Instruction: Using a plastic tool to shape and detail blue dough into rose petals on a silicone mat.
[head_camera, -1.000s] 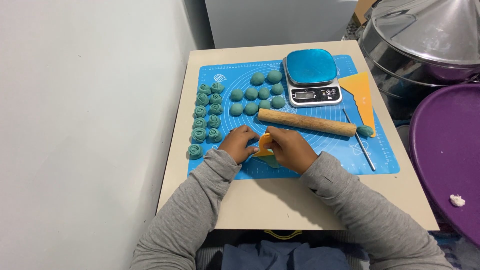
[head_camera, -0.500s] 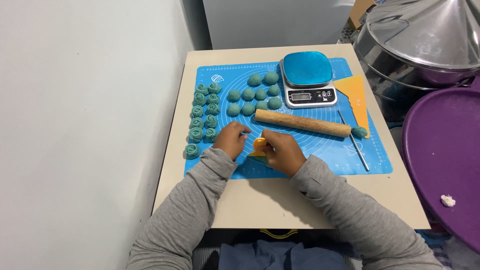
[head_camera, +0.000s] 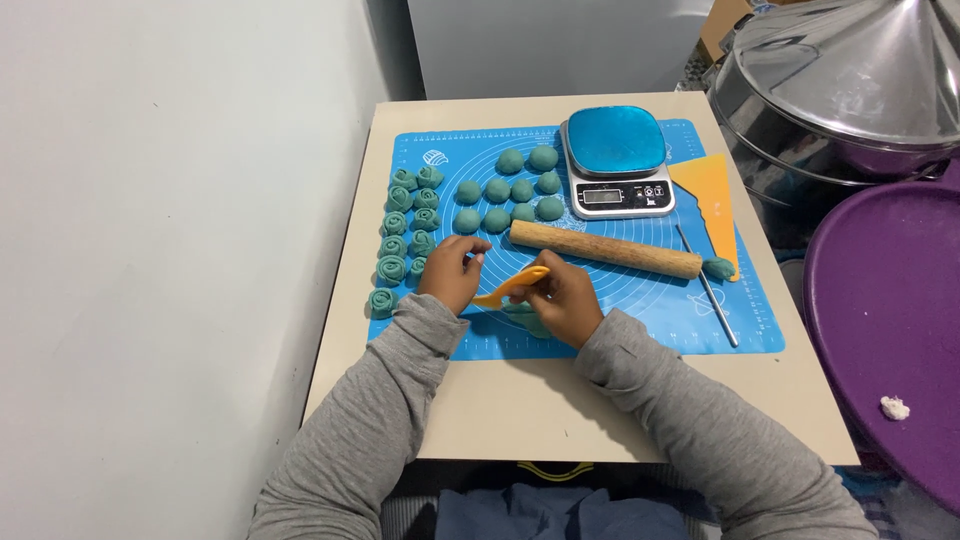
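Observation:
On the blue baking mat (head_camera: 640, 320) my right hand (head_camera: 565, 300) grips a small orange cutter (head_camera: 512, 285) over a flat piece of teal dough (head_camera: 525, 318) that shows under the fingers. My left hand (head_camera: 452, 272) rests next to it, fingers curled, touching the dough's left side. Just beyond the hands lies a wooden rolling pin (head_camera: 605, 249). Several round teal dough balls (head_camera: 505, 200) sit behind it, and several rose-shaped teal pieces (head_camera: 403, 235) line the mat's left edge.
A digital kitchen scale (head_camera: 615, 165) stands at the back of the mat, an orange scraper (head_camera: 712, 195) and a thin metal rod (head_camera: 706, 285) to its right. A steel pot lid (head_camera: 850, 90) and a purple tray (head_camera: 890, 330) are off the table's right side. A white wall runs along the left.
The orange cutter has lifted and tilted in my right hand. My left hand has shifted slightly left of the dough.

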